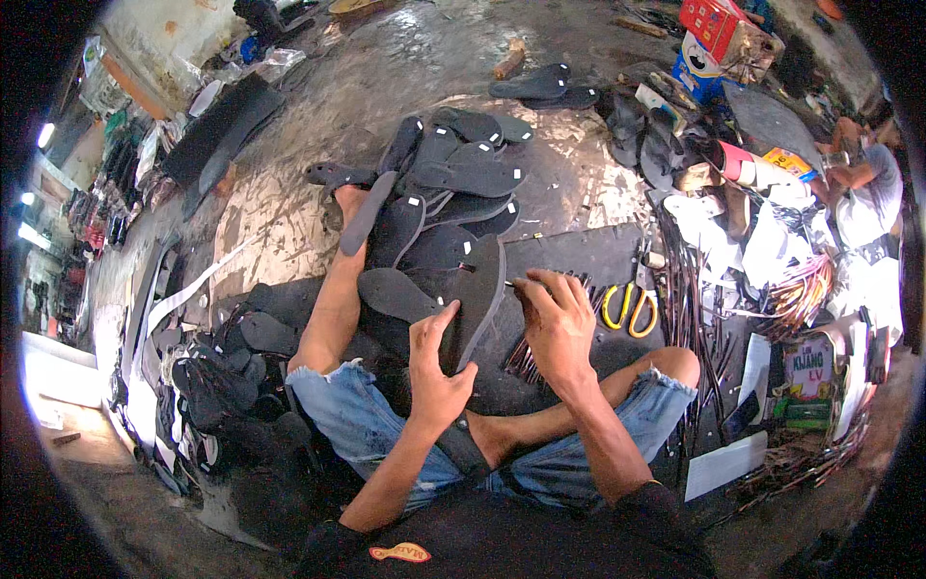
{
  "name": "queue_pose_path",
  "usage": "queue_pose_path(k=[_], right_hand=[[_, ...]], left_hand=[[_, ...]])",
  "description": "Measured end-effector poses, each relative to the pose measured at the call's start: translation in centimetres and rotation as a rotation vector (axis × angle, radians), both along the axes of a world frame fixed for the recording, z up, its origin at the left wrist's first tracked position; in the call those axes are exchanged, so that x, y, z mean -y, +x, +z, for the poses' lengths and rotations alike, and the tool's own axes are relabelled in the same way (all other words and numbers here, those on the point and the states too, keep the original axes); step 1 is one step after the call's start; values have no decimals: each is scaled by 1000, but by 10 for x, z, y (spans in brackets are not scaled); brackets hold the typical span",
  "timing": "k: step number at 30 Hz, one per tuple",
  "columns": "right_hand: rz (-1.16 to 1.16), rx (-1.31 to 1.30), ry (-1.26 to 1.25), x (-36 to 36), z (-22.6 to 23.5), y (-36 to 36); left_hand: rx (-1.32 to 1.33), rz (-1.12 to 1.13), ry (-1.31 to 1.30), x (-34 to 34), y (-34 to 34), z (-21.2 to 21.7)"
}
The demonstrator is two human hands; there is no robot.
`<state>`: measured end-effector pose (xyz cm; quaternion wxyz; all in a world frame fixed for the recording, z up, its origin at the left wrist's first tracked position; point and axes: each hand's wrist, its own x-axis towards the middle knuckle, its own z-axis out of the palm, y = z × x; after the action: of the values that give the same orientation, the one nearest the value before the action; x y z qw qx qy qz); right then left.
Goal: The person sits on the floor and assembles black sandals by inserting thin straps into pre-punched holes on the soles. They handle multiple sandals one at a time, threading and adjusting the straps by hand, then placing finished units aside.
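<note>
Sole, dark and tilted on edge, stands before the person's lap [482, 304]; left hand [439, 376] grips its near end between thumb and fingers; right hand [558, 323], fingers bent, hovers just beside its right edge, and whether it pinches something small cannot be told; thin dark strips [522, 360] lie below the right hand, yellow-handled scissors [631, 295] to its right, piled soles [470, 177] beyond

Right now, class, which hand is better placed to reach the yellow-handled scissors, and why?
Probably the right hand: it is nearer the yellow-handled scissors, while the left hand holds a black sole.
</note>
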<state>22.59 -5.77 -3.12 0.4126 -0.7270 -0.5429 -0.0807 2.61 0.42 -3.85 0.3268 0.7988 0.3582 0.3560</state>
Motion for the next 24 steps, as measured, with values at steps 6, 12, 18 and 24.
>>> queue_pose_path(k=[6, 12, 18, 24], right_hand=[[-6, -347, -118, 27, -9, -19], [186, -981, -27, 7, 4, -26], [110, -943, 11, 7, 19, -51], [0, -705, 115, 2, 13, -68]], left_hand=[[604, 21, -651, -14, -1, 24], [716, 10, -781, 5, 25, 29], [753, 26, -776, 9, 31, 25], [396, 73, -481, 14, 32, 25]])
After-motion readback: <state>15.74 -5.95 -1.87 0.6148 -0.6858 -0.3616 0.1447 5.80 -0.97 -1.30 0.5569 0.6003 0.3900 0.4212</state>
